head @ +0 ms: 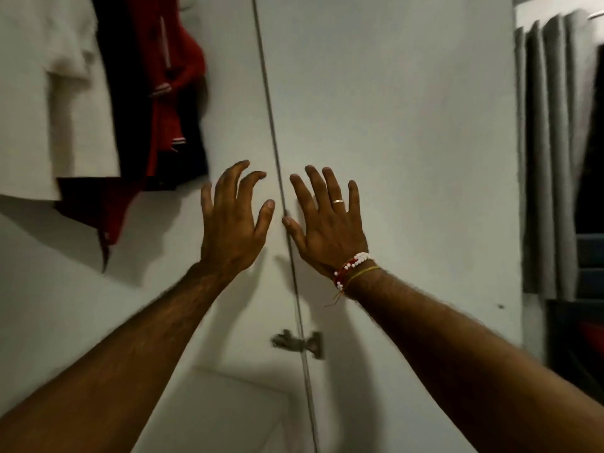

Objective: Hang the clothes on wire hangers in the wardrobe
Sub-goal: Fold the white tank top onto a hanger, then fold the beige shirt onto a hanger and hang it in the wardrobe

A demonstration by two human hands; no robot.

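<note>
Both arms reach out toward a white wardrobe wall (pixel 408 125) with a vertical seam running down it. My left hand (pixel 232 223) hovers just left of the seam, fingers spread and slightly bent, holding nothing. My right hand (pixel 327 220), with a ring and bead bracelets, lies flat with straight fingers against the panel right of the seam. At the upper left hang a white garment (pixel 55 103) and a red and dark garment (pixel 163 93); their hangers are out of view.
A metal hinge (pixel 299 343) sits on the seam below my hands. Grey curtains (pixel 552 158) hang at the right edge, with dark shelves or folded items (pixel 588 266) beside them. A lighter panel (pixel 228 413) shows at the bottom centre.
</note>
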